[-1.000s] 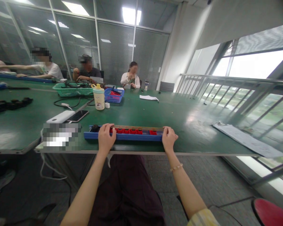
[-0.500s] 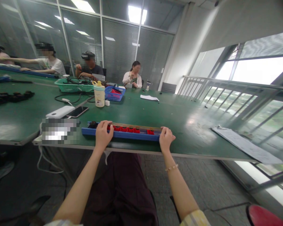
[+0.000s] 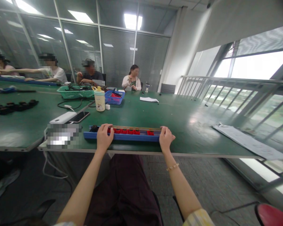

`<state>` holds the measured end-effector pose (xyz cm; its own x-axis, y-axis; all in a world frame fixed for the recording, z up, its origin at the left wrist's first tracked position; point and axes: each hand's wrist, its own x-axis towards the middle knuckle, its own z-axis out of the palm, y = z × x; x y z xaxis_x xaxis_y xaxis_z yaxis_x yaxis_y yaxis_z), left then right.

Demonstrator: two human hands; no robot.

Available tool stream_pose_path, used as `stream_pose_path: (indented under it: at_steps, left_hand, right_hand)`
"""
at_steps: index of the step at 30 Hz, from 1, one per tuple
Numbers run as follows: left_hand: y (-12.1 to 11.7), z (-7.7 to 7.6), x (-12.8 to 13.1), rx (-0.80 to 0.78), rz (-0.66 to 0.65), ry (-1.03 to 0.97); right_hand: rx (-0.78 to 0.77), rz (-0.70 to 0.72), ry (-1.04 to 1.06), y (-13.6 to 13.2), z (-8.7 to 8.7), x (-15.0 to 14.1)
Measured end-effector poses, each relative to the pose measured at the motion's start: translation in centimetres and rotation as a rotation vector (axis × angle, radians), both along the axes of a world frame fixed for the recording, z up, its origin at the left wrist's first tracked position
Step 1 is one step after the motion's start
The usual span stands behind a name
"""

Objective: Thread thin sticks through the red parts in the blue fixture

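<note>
A long blue tray lies along the near edge of the green table. It holds a row of small red parts, a black part at its left end and thin brown rods along its far side. My left hand rests over the tray's left part with fingers curled over its front wall. My right hand grips the tray's right end, fingers bent around it.
A white power bank and a phone lie to the left. Further back stand a bottle, a blue basket and a green basket. Papers lie at the right. Several people sit at the far side.
Both hands stay on the tray at the same places. Only the camera's view has shifted slightly.
</note>
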<state>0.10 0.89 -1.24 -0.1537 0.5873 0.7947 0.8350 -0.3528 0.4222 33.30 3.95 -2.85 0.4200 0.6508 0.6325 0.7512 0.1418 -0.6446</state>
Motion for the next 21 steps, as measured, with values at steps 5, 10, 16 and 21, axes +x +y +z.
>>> stream_pose_path:
  at_steps: [5,10,16,21]
  left_hand:
    - [0.09,0.0,-0.1,-0.003,-0.002,-0.002]
    - [0.09,-0.03,-0.13,0.003,-0.011,-0.018]
    - [0.2,-0.28,-0.13,0.009,-0.005,-0.006]
    - [0.25,-0.32,-0.08,0.006,0.018,0.022]
  right_hand:
    - [-0.01,0.003,-0.007,0.28,-0.31,0.12]
    - [-0.01,-0.002,-0.016,0.39,-0.54,0.15]
    - [0.004,-0.001,0.005,0.36,-0.6,0.22]
    - [0.017,0.008,0.028,0.31,-0.63,0.27]
